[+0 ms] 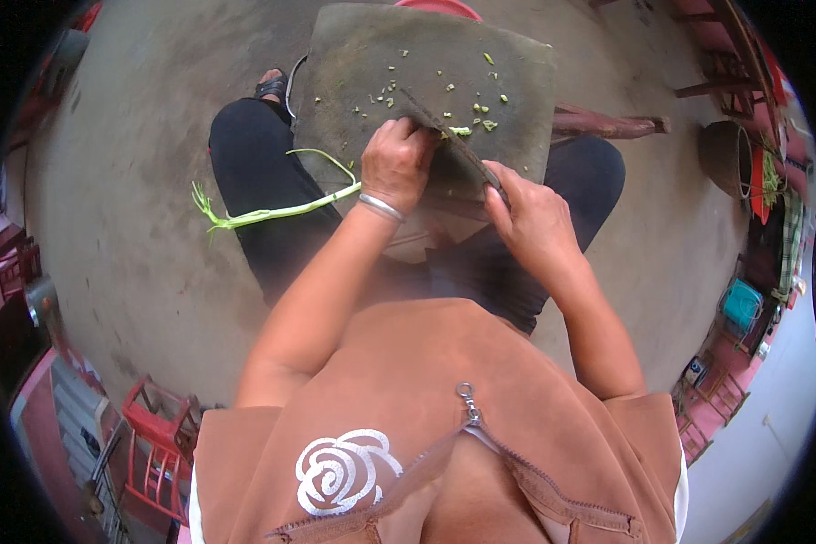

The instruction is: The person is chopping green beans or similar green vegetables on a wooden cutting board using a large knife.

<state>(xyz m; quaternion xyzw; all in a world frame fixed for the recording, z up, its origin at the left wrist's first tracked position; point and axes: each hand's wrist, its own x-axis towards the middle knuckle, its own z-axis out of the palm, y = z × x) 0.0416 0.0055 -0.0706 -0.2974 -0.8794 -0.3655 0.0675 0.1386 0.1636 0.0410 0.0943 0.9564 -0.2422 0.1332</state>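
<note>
My left hand [396,163], with a metal bangle at its wrist, is closed around a long green vegetable stalk [279,211]. The stalk's thin, branching end sticks out to the left over my thigh. In my right hand [527,211] is a dark-bladed knife [459,143], its blade slanting up and left beside my left fingers. Both hands are over the near part of a worn grey board or small tabletop [353,41] between my knees. Small cut green pieces [489,125] lie scattered on it, and some sit right beside the blade. The stalk's cut end is hidden by my hand and the knife.
A pink-red basin rim [442,7] shows beyond the board. A wooden leg or bar [605,125] juts out at its right. Farther right stands a dark basket [724,160] near red furniture. A red wooden chair [156,435] stands at lower left on the concrete floor [143,204].
</note>
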